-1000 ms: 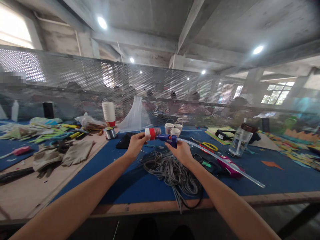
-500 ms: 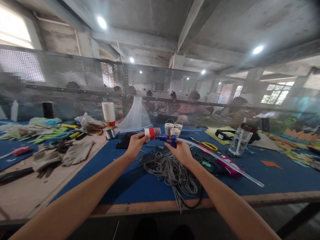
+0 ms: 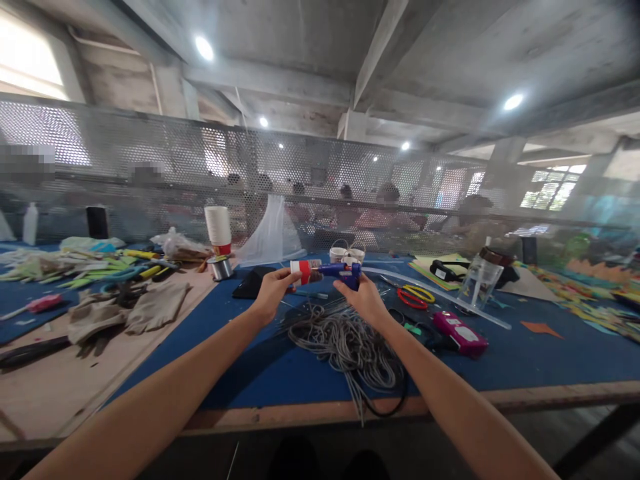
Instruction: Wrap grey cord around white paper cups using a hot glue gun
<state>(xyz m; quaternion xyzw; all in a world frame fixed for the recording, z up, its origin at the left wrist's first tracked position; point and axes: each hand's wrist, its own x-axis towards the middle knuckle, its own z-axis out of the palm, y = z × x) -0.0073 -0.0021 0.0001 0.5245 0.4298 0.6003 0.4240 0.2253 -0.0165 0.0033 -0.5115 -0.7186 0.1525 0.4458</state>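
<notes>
My left hand point(image 3: 271, 291) is closed on a small red and white paper cup point(image 3: 301, 272), tipped on its side. Grey cord appears wrapped around the cup's right part. A blue hot glue gun point(image 3: 349, 272) is gripped in my right hand point(image 3: 369, 300), its nozzle pointing left at the cord-covered part; whether it touches cannot be made out. From the gun's back a long clear glue stick point(image 3: 440, 295) runs out to the right. Below both hands lies a loose heap of grey cord point(image 3: 345, 340). Small cups with handles point(image 3: 339, 254) stand just behind the gun.
Scissors point(image 3: 419, 295), a magenta box point(image 3: 460, 333) and a clear bottle point(image 3: 479, 283) lie or stand to the right. Leftward are a paper cup stack point(image 3: 218, 225), a wire spool point(image 3: 221, 268) and work gloves point(image 3: 157, 307). A perforated metal screen point(image 3: 310, 160) rises behind the table.
The glue gun has turned and risen slightly, its nozzle end now showing more beside the cup. Its glue stick has swung upward, uncovering the scissors and magenta box. My left hand has barely moved.
</notes>
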